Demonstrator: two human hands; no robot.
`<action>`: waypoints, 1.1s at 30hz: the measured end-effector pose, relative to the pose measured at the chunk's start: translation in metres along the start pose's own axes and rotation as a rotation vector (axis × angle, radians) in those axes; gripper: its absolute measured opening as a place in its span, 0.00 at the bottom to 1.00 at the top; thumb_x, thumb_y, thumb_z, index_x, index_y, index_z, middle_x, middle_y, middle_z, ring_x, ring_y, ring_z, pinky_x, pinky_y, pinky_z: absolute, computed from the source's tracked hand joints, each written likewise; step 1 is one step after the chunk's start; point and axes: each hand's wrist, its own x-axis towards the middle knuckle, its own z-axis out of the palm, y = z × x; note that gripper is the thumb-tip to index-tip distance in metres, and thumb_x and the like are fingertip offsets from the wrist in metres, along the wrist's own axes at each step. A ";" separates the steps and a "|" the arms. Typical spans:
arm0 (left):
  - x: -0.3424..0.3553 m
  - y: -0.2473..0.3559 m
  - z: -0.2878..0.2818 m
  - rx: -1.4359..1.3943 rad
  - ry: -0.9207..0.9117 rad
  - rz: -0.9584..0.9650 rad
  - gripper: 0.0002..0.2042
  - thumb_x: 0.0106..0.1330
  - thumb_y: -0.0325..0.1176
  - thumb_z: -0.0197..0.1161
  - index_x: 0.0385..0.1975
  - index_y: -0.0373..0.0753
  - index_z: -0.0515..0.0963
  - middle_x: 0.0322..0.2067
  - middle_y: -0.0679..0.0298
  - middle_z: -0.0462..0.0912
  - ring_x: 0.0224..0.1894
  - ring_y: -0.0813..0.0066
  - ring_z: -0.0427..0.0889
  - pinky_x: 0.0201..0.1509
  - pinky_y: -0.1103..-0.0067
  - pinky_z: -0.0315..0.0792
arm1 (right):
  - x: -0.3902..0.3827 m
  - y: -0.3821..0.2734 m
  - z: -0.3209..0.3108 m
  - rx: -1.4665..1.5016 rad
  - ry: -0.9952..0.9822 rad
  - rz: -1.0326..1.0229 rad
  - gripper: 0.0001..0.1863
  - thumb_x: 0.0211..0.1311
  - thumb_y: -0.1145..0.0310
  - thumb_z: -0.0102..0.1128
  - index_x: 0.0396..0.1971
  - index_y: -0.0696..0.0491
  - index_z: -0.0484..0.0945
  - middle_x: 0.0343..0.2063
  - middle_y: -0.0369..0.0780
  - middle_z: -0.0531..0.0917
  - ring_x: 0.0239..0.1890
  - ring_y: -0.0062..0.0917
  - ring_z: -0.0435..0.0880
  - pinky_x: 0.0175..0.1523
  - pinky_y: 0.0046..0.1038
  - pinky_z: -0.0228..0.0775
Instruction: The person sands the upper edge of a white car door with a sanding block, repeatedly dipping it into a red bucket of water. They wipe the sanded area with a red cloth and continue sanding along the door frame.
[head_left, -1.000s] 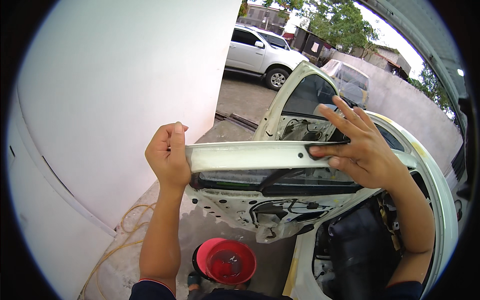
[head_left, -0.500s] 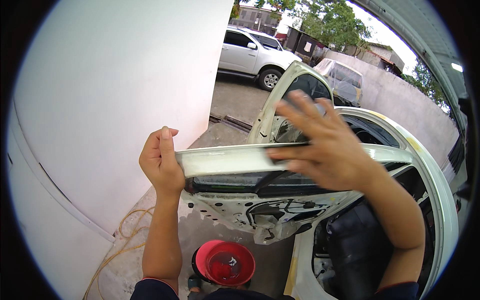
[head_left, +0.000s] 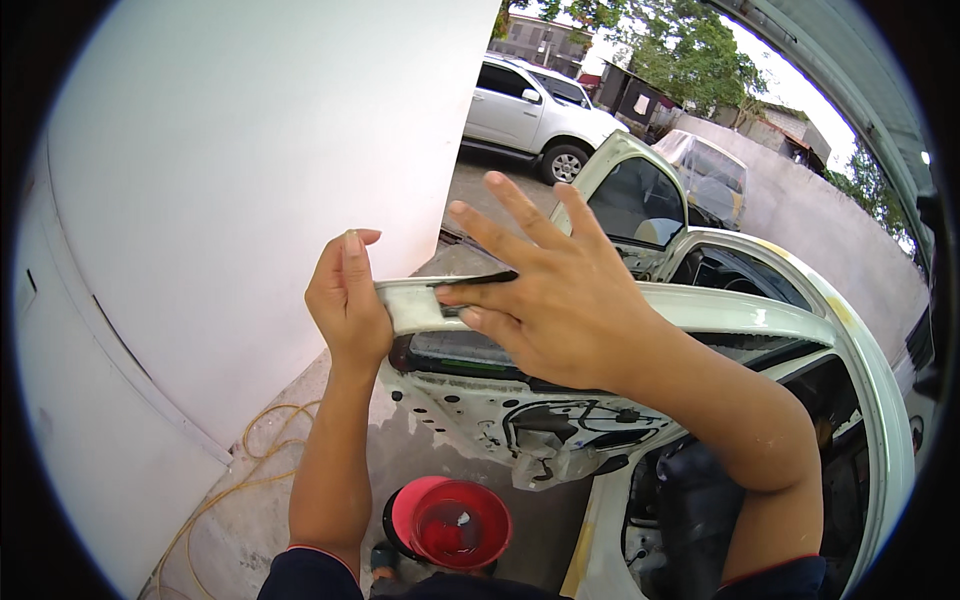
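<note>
A pale, off-white car door point(head_left: 450, 400) stands open in front of me, its inner panel bare with holes and wiring. My left hand point(head_left: 347, 305) is closed round the outer end of its upper window frame point(head_left: 408, 309), thumb pointing up. On the same frame, close to the left hand, my right hand point(head_left: 580, 305) pinches a dark sheet of sandpaper point(head_left: 490, 279) folded over the edge. Thumb and index finger press it to the frame, while the other fingers are spread up and away. Most of the sheet is hidden under the hand.
Red buckets point(head_left: 490, 520) stand on the wet floor by my feet, with water in one. A yellow hose point(head_left: 250, 455) curls beside the white wall point(head_left: 250, 180) at left. The car body point(head_left: 895, 430) is at right, another open door point(head_left: 640, 190) beyond. A white SUV point(head_left: 510, 105) is parked outside.
My right hand has slid left along the window frame with the sandpaper, close to my left hand. The left hand keeps its hold. The view has shifted slightly.
</note>
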 end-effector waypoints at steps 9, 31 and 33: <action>-0.002 -0.002 0.000 -0.057 0.010 -0.094 0.19 0.82 0.40 0.51 0.39 0.31 0.84 0.29 0.67 0.83 0.31 0.84 0.73 0.37 0.82 0.68 | 0.006 0.000 -0.012 0.081 -0.113 0.026 0.17 0.72 0.51 0.56 0.54 0.31 0.88 0.76 0.40 0.64 0.81 0.43 0.50 0.78 0.60 0.41; -0.003 -0.001 0.001 -0.042 0.068 0.025 0.16 0.82 0.37 0.47 0.43 0.35 0.83 0.17 0.71 0.73 0.19 0.87 0.64 0.24 0.81 0.59 | 0.049 -0.015 -0.002 0.046 -0.143 -0.107 0.15 0.67 0.53 0.62 0.51 0.33 0.89 0.75 0.39 0.66 0.81 0.47 0.49 0.76 0.62 0.41; -0.003 0.000 0.000 -0.063 0.022 0.004 0.17 0.83 0.37 0.46 0.43 0.35 0.82 0.19 0.71 0.73 0.20 0.87 0.64 0.25 0.82 0.59 | 0.033 -0.005 -0.015 -0.024 -0.252 -0.041 0.15 0.69 0.53 0.60 0.51 0.33 0.89 0.74 0.39 0.66 0.80 0.46 0.49 0.76 0.62 0.43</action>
